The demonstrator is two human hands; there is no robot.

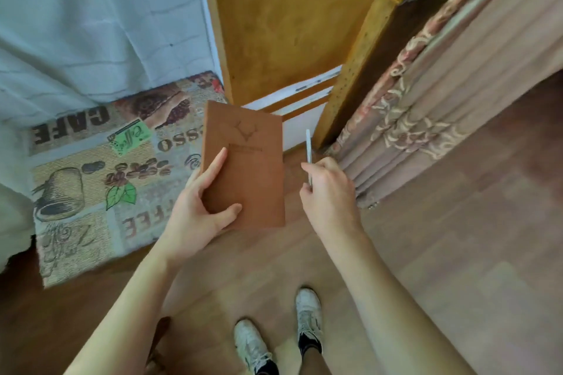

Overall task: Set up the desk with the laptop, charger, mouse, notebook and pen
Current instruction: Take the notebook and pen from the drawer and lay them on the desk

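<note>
Standing on a wood floor (426, 253), the person carries two of the task's things at once. The left hand (198, 207) grips the notebook (246, 167), a brown one with a stamped cover, by its near left corner: the thumb lies across the cover and the fingers run up along the left edge. The right hand (327, 192), just right of the notebook, is curled round the pen (309, 149), a thin white one whose far end sticks up past the knuckles. Notebook and pen are held apart, both in the air, over the floor.

Beyond the notebook stands a yellow wooden panel (289, 15), with a white baseboard (301, 100) at its foot. Left of the notebook a rug (91, 167) printed with coffee motifs lies on the floor, and a pale cloth (91, 24) hangs above it. Right of the notebook hangs a patterned curtain (441, 94). Nearer than the notebook, two white shoes (280, 335) point forward.

No tabletop shows, nor laptop, charger or mouse, so how far the rest of the setup has got cannot be told. The step in hand looks like fetching and carrying the notebook and pen. The next move likely calls for walking to the tabletop, laying the notebook flat, then setting the pen on or beside it where it will not roll off.
</note>
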